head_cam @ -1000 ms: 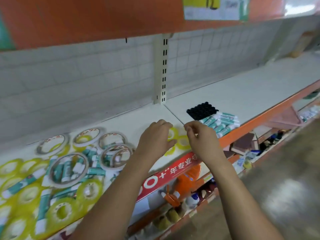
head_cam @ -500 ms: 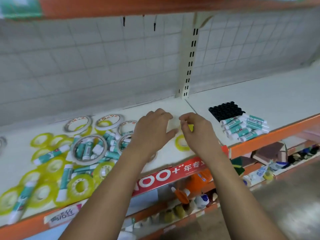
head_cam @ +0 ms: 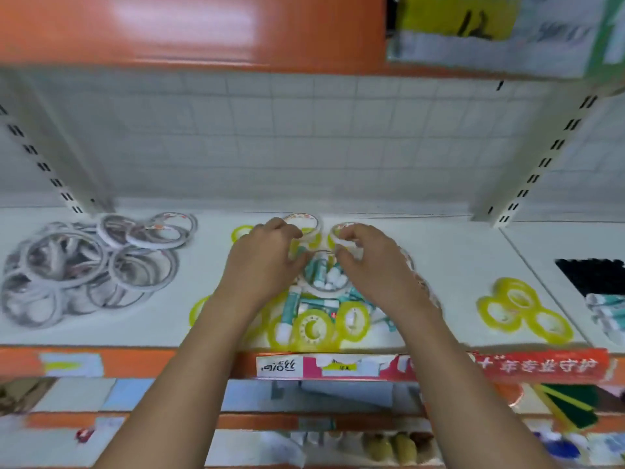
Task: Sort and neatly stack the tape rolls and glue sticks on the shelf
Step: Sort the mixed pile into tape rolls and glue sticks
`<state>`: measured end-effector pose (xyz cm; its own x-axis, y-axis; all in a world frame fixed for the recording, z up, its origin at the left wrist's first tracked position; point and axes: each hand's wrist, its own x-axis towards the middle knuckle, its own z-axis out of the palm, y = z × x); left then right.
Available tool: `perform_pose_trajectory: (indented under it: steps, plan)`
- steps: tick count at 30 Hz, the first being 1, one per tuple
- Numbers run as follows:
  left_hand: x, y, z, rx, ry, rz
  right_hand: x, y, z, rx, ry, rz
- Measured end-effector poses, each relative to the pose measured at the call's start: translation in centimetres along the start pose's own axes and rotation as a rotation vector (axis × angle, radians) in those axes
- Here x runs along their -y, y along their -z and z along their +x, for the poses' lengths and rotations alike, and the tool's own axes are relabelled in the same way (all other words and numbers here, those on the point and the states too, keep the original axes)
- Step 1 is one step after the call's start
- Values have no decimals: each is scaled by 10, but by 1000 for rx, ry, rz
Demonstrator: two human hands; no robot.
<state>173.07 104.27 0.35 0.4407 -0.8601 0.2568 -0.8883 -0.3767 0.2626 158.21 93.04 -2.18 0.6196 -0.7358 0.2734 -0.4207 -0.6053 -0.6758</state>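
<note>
At the left end of the shelf (head_cam: 456, 252) lay a loose heap of white tape rolls (head_cam: 88, 265), overlapping one another. Right of it, mid-shelf, sat a mixed pile: glue sticks (head_cam: 290, 308) lying crosswise among yellow rolls (head_cam: 313, 328), and a white ring (head_cam: 321, 292) with several stick ends showing inside it. The left hand (head_cam: 263, 265) was over the pile's left side, its fingers curled and its thumb close to the ring's rim. A labelled roll (head_cam: 302, 220) lay just behind its fingertips. The right hand (head_cam: 375, 269) mirrored it over the pile's right side, fingers hooked at a second labelled roll (head_cam: 343, 230) behind the ring. The view was blurred there, so I could not tell whether either hand actually gripped anything. Further right, well apart from the pile, a yellow trio (head_cam: 524, 309) of rolls lay flat, touching one another. At the right edge was a black pad (head_cam: 592, 275), with a row of sticks (head_cam: 608, 309) just in front of it.
</note>
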Motion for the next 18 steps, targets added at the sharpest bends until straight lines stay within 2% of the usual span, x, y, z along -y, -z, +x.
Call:
perform_pose_trajectory:
  steps: [9,15,18]
  plan:
    - [42,-3,-4,36,9,-13,20,-39,-4,232,-119,-303]
    - [49,-14,-1,99,-12,2,23,-36,-6,248,-137,-269]
    - [54,-23,1,149,2,20,27,-30,-9,139,-95,-234]
